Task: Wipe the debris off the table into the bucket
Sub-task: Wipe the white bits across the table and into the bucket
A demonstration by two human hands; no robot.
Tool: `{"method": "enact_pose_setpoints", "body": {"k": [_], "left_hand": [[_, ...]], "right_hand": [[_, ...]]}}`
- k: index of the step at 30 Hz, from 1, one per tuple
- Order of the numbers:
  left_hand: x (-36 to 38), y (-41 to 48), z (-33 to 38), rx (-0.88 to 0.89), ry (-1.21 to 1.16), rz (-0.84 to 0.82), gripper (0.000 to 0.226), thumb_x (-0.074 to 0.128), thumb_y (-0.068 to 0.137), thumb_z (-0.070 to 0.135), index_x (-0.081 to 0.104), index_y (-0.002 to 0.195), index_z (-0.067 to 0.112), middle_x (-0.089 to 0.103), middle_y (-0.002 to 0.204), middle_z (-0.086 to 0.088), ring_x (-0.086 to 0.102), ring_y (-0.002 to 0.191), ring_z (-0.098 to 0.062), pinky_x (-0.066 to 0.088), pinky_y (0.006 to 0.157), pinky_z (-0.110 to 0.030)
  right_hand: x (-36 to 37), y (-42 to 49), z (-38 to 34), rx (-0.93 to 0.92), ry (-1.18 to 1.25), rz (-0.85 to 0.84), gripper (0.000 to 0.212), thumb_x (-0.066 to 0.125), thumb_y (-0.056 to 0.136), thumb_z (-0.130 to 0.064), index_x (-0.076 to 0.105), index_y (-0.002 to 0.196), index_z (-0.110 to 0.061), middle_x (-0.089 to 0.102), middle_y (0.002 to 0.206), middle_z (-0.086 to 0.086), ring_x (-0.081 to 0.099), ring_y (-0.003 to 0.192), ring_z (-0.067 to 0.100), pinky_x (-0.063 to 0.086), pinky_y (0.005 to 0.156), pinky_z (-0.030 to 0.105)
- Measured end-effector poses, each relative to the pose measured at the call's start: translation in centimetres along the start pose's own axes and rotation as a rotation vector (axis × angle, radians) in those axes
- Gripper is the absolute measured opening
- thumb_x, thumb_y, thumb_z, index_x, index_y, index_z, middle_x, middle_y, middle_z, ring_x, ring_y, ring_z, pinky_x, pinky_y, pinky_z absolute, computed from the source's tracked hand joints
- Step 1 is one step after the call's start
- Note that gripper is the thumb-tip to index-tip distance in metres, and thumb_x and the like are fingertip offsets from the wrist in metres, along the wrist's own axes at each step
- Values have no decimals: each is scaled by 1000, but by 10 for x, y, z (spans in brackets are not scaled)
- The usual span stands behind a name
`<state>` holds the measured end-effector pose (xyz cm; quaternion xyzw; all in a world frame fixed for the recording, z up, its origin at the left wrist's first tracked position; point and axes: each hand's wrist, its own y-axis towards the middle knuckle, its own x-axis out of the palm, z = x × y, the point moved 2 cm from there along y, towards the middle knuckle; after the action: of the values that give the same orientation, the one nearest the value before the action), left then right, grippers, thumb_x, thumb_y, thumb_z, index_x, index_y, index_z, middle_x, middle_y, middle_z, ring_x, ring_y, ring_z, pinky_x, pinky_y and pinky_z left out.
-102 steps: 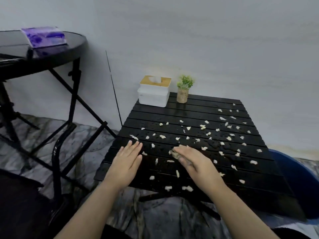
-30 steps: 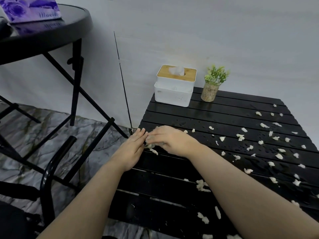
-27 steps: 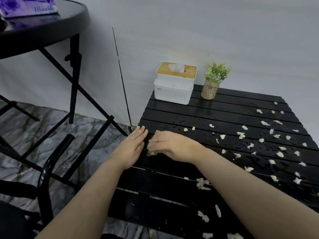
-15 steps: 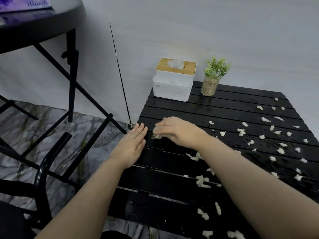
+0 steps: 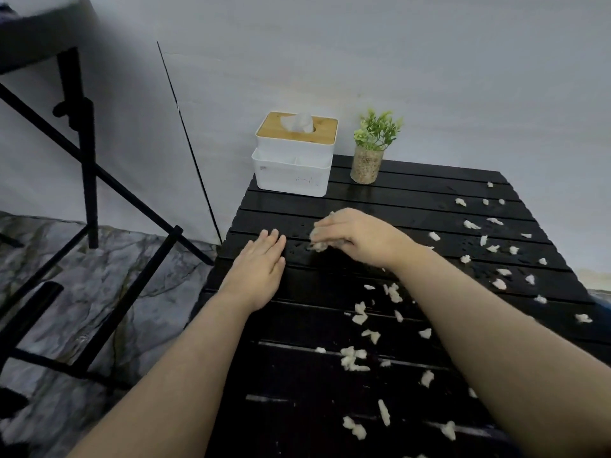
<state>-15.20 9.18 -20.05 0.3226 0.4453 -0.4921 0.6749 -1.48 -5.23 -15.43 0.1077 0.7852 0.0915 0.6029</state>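
Note:
A black slatted table (image 5: 413, 193) carries several pale debris scraps (image 5: 353, 357), scattered along its near middle and its right side. My right hand (image 5: 357, 236) is curled over a crumpled, dirty tissue wad (image 5: 319, 244) and presses it to the slats near the table's left side. My left hand (image 5: 261, 269) lies flat, palm down, fingers together, at the table's left edge just left of the wad. A sliver of the blue bucket (image 5: 601, 297) shows past the table's right edge.
A white tissue box with a wooden lid (image 5: 294, 157) and a small potted plant (image 5: 372, 153) stand at the table's back-left by the wall. A black folding table frame (image 5: 86, 153) stands to the left over the marbled floor.
My right hand has swept the wad from the left edge rightward and farther back along the slats. My left hand stayed flat at the left edge. The camera tilted.

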Motion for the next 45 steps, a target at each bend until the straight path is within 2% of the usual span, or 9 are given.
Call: {"method": "enact_pose_setpoints", "body": {"k": [5, 8, 11, 20, 27, 32, 37, 40, 45], "left_hand": [[8, 0, -4, 5, 109, -32, 52, 17, 98, 35, 6, 147, 19, 0, 158, 2, -7, 145, -11, -3, 119, -30], [8, 0, -3, 1, 120, -36, 53, 16, 98, 35, 4, 147, 21, -2, 158, 3, -9, 145, -10, -5, 118, -30], [9, 1, -3, -2, 123, -40, 53, 16, 98, 35, 2, 147, 21, -3, 158, 3, -10, 145, -10, -6, 118, -30], [9, 1, -4, -5, 115, -46, 52, 16, 98, 36, 3, 147, 23, -4, 158, 5, -11, 144, -8, -5, 119, -29], [1, -4, 2, -28, 79, -86, 52, 19, 98, 34, 6, 147, 21, 1, 158, 4, -6, 145, -10, -3, 119, -31], [-19, -64, 18, -26, -153, 50, 48, 25, 98, 29, 22, 145, 20, 20, 155, 4, 7, 145, -11, 3, 120, -32], [-4, -147, 14, -112, -113, 61, 49, 23, 98, 31, 19, 145, 20, 16, 156, 5, 0, 145, -10, 0, 120, -32], [6, -157, 11, -129, -43, 16, 50, 21, 98, 33, 13, 146, 21, 9, 157, 5, -5, 145, -11, -4, 119, -32], [11, -159, 13, -135, 65, 13, 51, 17, 98, 35, 7, 147, 22, 1, 158, 5, -9, 145, -12, -7, 118, -33]], "right_hand": [[30, 10, 11, 15, 20, -67, 19, 57, 84, 2, 69, 98, 0, 69, 98, 17, 62, 90, 31, 47, 90, 45], [3, -41, 8, 49, 89, -120, 21, 58, 83, -5, 71, 98, -1, 70, 104, 15, 54, 99, 16, 33, 98, 14], [-36, -81, 3, 148, 100, -231, 21, 60, 83, -6, 72, 100, -8, 71, 105, 9, 52, 100, 9, 32, 93, 6], [23, -1, 20, 134, -94, -6, 22, 52, 80, 5, 69, 94, 0, 69, 95, 19, 64, 86, 40, 52, 78, 49], [-41, -124, 14, 420, -74, -53, 23, 60, 85, 3, 71, 103, -5, 70, 107, 14, 64, 100, 30, 44, 94, 30], [-44, -131, -90, 479, -5, 395, 27, 54, 86, -11, 68, 108, -7, 67, 108, 1, 57, 102, 13, 30, 97, 4], [44, -130, -216, 392, 68, 419, 26, 51, 87, -10, 65, 108, -11, 67, 112, 8, 57, 107, 21, 41, 100, 30], [84, -133, -253, 465, -156, 215, 33, 45, 91, -47, 56, 119, -33, 55, 135, 0, 47, 126, 27, 40, 101, 46], [85, -135, -245, 478, -189, 225, 31, 40, 91, -39, 57, 117, -37, 56, 134, 1, 49, 125, 31, 43, 99, 47]]}}
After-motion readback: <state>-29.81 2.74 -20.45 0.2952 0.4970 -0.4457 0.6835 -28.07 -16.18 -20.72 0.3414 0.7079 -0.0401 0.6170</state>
